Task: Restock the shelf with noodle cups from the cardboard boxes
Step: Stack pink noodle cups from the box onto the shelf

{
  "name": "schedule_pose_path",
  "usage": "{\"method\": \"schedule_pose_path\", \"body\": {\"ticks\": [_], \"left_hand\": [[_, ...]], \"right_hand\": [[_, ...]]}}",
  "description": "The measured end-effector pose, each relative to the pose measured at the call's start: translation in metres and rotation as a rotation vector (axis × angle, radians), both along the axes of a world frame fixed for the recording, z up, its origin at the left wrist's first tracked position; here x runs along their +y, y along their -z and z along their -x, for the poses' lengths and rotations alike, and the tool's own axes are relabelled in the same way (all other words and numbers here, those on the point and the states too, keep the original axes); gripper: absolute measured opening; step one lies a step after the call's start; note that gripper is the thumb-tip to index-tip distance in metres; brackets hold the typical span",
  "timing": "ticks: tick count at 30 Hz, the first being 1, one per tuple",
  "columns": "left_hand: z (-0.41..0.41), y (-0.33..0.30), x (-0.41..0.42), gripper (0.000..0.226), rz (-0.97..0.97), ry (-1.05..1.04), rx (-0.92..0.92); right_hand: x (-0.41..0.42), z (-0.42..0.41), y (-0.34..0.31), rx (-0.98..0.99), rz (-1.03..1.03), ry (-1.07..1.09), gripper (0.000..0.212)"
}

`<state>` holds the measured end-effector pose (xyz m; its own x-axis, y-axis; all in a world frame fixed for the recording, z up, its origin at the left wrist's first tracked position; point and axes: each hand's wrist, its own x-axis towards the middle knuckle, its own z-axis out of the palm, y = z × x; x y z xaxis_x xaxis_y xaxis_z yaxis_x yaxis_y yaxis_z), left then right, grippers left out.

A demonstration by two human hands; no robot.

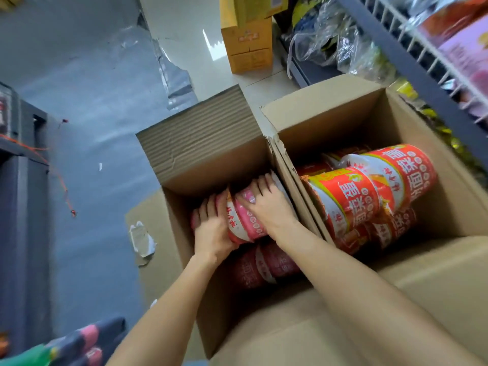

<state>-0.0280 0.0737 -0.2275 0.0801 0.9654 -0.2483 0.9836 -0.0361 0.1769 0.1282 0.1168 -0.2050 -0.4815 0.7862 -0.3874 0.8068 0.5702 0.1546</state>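
Cardboard, two open boxes side by side: left box [184, 159] holds pink noodle cups [244, 220] lying sideways, left hand [211, 228] and right hand [266, 207] each curled round the top pair, seemingly to lift both together; right box [343, 114] holds red cups [369, 188].

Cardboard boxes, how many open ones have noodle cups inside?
2. The left box holds pink cups, which both hands grip. The right box beside it holds red cups. More cups may be hidden underneath.
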Motion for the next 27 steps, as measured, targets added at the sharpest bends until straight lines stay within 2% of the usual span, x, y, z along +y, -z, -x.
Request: {"method": "schedule_pose_path", "body": {"ticks": [10, 13, 15, 17, 19, 22, 24, 27], "left_hand": [[0.025, -0.157, -0.054, 0.125, -0.28, 0.133, -0.261], [0.025, -0.198, -0.077, 0.124, -0.357, 0.111, -0.405], [0.022, -0.225, -0.093, 0.124, -0.381, 0.104, -0.504], [0.015, -0.248, -0.106, 0.124, -0.403, 0.134, -0.616], [-0.003, -0.275, -0.122, 0.124, -0.397, 0.166, -0.757], [-0.046, -0.312, -0.155, 0.107, -0.342, 0.271, -1.12], [-0.078, -0.335, -0.176, 0.107, -0.242, 0.323, -1.303], [-0.131, -0.365, -0.206, 0.112, -0.092, 0.441, -1.42]], "right_hand": [[-0.087, -0.015, -0.198, 0.04, -0.207, 0.013, 0.089], [-0.132, -0.032, -0.255, 0.048, -0.289, 0.069, 0.089], [-0.168, -0.05, -0.282, 0.055, -0.409, 0.118, 0.099], [-0.207, -0.073, -0.305, 0.126, -0.541, 0.234, 0.115], [-0.252, -0.099, -0.323, 0.243, -0.631, 0.367, 0.116], [-0.324, -0.138, -0.348, 0.367, -0.744, 0.646, 0.117], [-0.372, -0.158, -0.361, 0.365, -0.774, 0.801, 0.118], [-0.437, -0.189, -0.379, 0.253, -0.797, 0.912, 0.115]]}}
